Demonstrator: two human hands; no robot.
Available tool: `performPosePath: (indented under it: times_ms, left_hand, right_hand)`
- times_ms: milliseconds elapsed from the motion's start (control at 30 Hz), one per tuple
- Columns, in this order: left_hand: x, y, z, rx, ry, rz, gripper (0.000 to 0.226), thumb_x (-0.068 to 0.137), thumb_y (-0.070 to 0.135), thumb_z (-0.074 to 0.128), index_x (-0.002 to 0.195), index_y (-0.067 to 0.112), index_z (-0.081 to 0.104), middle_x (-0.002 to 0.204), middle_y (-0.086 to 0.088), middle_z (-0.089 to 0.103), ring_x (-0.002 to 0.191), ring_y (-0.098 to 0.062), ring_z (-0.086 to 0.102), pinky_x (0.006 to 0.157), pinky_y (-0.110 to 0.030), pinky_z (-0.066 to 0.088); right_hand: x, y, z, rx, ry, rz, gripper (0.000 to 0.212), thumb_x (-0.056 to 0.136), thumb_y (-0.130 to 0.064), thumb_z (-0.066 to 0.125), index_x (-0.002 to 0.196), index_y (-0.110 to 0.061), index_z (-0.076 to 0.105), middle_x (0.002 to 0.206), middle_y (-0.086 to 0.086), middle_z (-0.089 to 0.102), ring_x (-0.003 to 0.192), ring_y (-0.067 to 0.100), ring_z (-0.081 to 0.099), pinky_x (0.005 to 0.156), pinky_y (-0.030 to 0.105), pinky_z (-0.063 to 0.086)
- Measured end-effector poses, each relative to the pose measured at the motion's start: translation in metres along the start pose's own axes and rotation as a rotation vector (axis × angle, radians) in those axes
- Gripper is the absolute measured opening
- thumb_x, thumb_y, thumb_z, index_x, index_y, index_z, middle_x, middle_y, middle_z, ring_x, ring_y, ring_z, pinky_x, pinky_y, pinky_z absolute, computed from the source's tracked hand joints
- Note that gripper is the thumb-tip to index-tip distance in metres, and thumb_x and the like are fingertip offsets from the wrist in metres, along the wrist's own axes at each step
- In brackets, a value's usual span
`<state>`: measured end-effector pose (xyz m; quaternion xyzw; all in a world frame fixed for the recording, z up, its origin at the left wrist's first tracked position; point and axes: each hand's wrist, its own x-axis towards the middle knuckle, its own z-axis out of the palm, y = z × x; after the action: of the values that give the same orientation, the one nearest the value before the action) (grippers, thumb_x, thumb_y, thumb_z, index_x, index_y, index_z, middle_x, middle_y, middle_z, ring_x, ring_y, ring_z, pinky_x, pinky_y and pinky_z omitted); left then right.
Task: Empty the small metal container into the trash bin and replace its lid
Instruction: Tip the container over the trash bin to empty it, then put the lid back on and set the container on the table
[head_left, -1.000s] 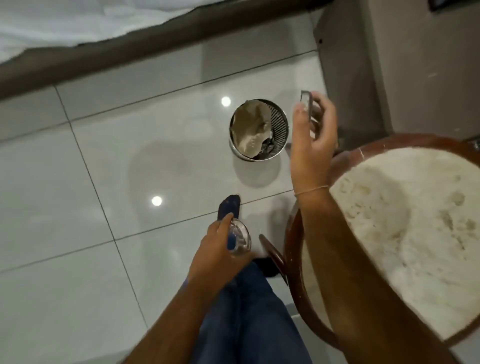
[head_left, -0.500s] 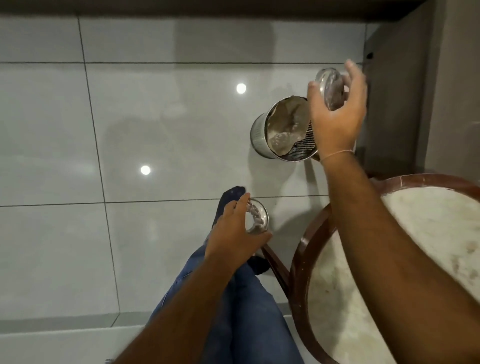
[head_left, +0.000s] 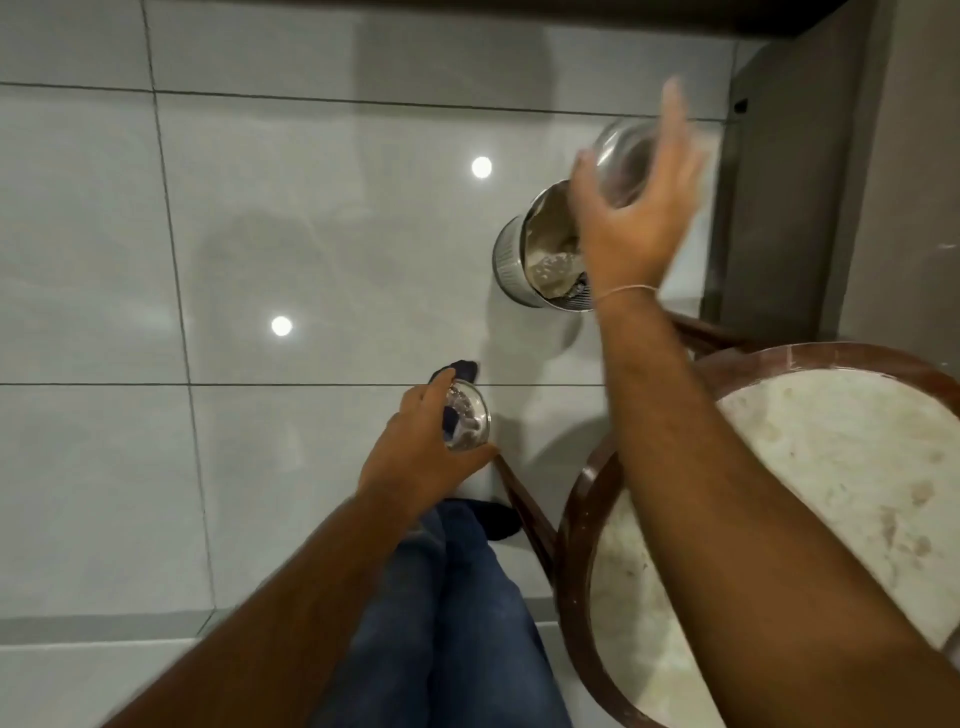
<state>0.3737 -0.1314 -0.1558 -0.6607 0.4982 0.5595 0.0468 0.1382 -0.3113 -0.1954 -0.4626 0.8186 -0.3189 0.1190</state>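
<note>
Head view, right hand: the right hand (head_left: 631, 208) is raised over the trash bin (head_left: 511, 260), fingers curled around a small metal container (head_left: 621, 150). Hand and container are smeared by motion blur, so the container's tilt and its opening cannot be made out.
Head view, trash bin: a round shiny metal bin stands on the tiled floor (head_left: 260, 208) beside a grey wall. Its right half is hidden behind the right hand and wrist. Pale crumpled material shows inside; what it is cannot be told.
Head view, left hand: the left hand (head_left: 421, 457) is held low, above the person's knees, thumb and fingers closed on the edges of a round metal lid (head_left: 467, 421). The lid's face reflects light and dark shapes; part of its rim is covered by the fingers.
Head view, table: a round table (head_left: 831, 467) with a pale stone top and dark wooden rim sits at lower right, cut off by the frame and crossed by the right forearm.
Head view, legs: blue jeans (head_left: 447, 623) fill the lower middle; a dark sock (head_left: 460, 370) peeks out past the left hand, mostly hidden.
Head view, wrist: a thin thread (head_left: 623, 292) circles the right wrist.
</note>
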Motion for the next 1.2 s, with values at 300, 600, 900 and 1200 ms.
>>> performPosePath:
  times_ms: [300,600,900,1200]
  left_hand:
    - [0.002,0.047,-0.007,0.031,0.053,0.208,0.108,0.075,0.057,0.087,0.163,0.035,0.027,0.157,0.003,0.045,0.133,-0.013,0.051,0.106,-0.03,0.048]
    - [-0.022,0.158,0.002,0.084,0.007,0.556,0.105,0.077,0.066,0.078,0.163,0.042,0.023,0.155,0.023,0.037,0.126,0.025,0.038,0.099,0.0,0.033]
    - [-0.073,0.208,0.083,0.383,-0.421,0.804,0.113,0.077,0.054,0.086,0.167,0.035,0.021,0.168,0.011,0.033,0.149,-0.005,0.038,0.121,-0.032,0.039]
    - [-0.109,0.206,0.172,0.545,-0.623,0.853,0.114,0.075,0.042,0.092,0.167,0.031,0.025,0.163,0.006,0.038,0.147,-0.008,0.041,0.119,-0.03,0.042]
  right_hand:
    - [-0.014,-0.001,-0.052,0.822,-0.198,0.829,0.078,0.085,-0.063,0.073,0.151,-0.023,0.06,0.145,0.006,0.066,0.13,0.023,0.064,0.098,0.032,0.06]
    - [-0.099,0.031,-0.18,1.358,-0.297,1.059,0.069,0.105,-0.06,0.05,0.149,-0.008,0.061,0.143,0.02,0.069,0.138,0.036,0.063,0.111,0.055,0.054]
    - [-0.19,0.064,-0.264,1.471,-0.176,1.109,0.051,0.107,-0.05,0.05,0.132,-0.016,0.077,0.125,0.01,0.081,0.114,0.02,0.078,0.088,0.031,0.066]
    - [-0.26,0.111,-0.314,1.352,0.04,1.178,0.078,0.091,-0.081,0.049,0.144,-0.028,0.068,0.145,0.003,0.074,0.137,0.022,0.068,0.117,0.043,0.052]
